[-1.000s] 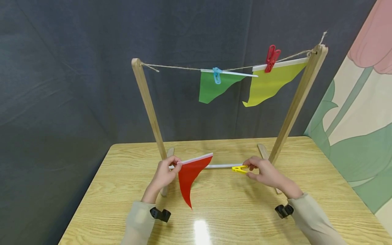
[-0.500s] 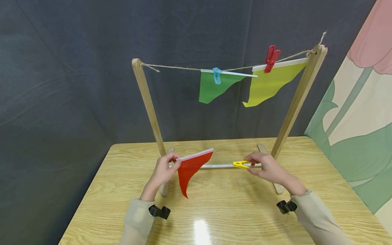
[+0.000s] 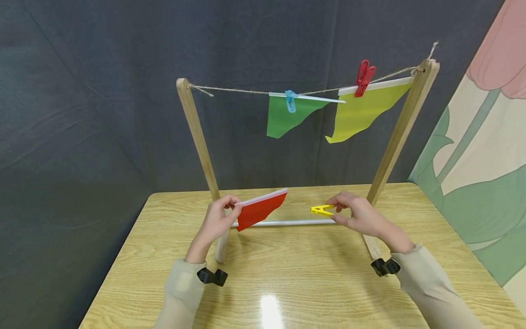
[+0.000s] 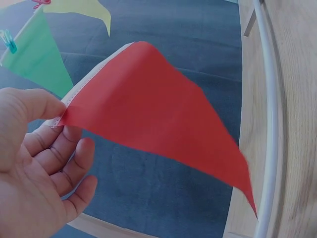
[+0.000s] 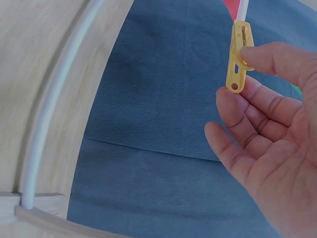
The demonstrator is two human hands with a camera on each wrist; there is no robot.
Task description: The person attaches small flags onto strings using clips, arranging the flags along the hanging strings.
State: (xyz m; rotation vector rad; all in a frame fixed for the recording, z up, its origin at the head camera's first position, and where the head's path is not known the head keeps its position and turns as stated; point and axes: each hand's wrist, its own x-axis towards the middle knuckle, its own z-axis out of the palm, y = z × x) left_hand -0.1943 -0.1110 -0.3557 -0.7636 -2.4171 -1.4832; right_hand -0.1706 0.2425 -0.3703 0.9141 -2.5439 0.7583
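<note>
My left hand (image 3: 219,217) pinches a red triangular pennant (image 3: 260,209) by one end of its white top band, between thumb and forefinger. The left wrist view shows the red cloth (image 4: 148,104) spreading away from the fingers to a narrow tip. A yellow clothespin (image 3: 322,210) is pinched by its handles in my right hand (image 3: 355,214), to the right of the pennant and apart from it. Above, a string (image 3: 234,90) carries a green pennant (image 3: 289,118) under a blue clothespin (image 3: 291,101) and a yellow pennant (image 3: 370,109) under a red clothespin (image 3: 364,78).
Two wooden posts, left (image 3: 197,135) and right (image 3: 402,132), hold the string's ends. A pale rod (image 3: 296,223) joins them low down, behind the hands. The wooden table (image 3: 320,292) lies beneath, and a dark curtain (image 3: 102,114) hangs behind.
Both hands have risen, carrying the red pennant and the yellow clothespin upward. The pennant's lower tip no longer hangs down in the head view. The flags on the string stay put.
</note>
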